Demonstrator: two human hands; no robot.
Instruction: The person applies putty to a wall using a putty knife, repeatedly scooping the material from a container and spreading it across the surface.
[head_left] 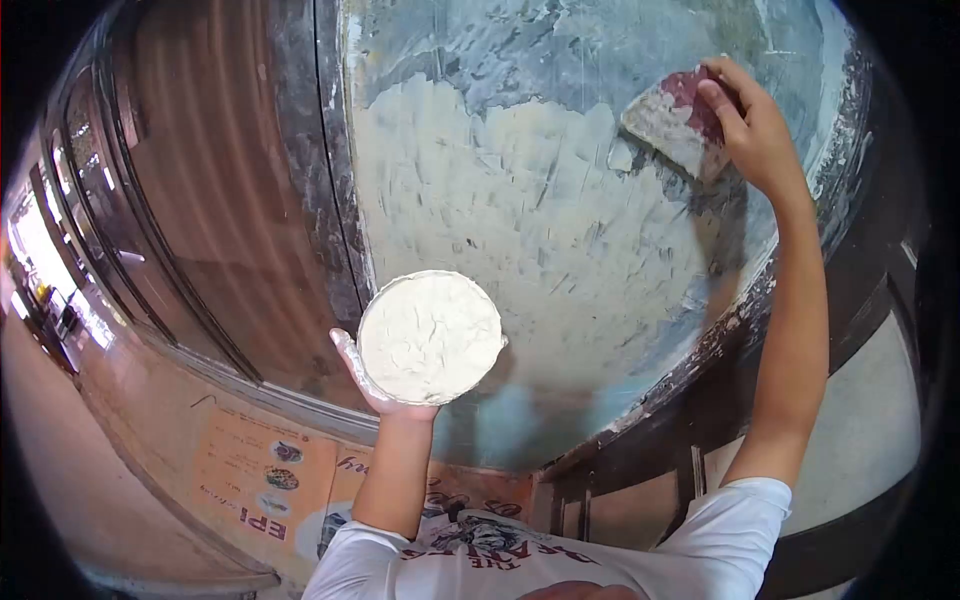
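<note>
A round container point(430, 338) full of off-white paste rests in my left hand point(372, 385), whose palm and fingers are under and around its left side; white paste coats the thumb. My right hand point(748, 125) grips a flat, dark red spreader point(682, 125) smeared with paste, thumb on its near face. The spreader's wide edge lies against or very close to the wall panel point(540, 210); which of the two is hard to tell. Off-white paste covers the panel's middle, with rough blue-grey surface above it.
Dark wooden trim point(325, 150) runs up the panel's left side, beside brown glass-like panes point(215, 170). Dark-framed panels point(850, 400) stand at the right. Below left is an orange printed sheet point(255, 470) with pictures. A bright opening point(40, 240) shows at the far left.
</note>
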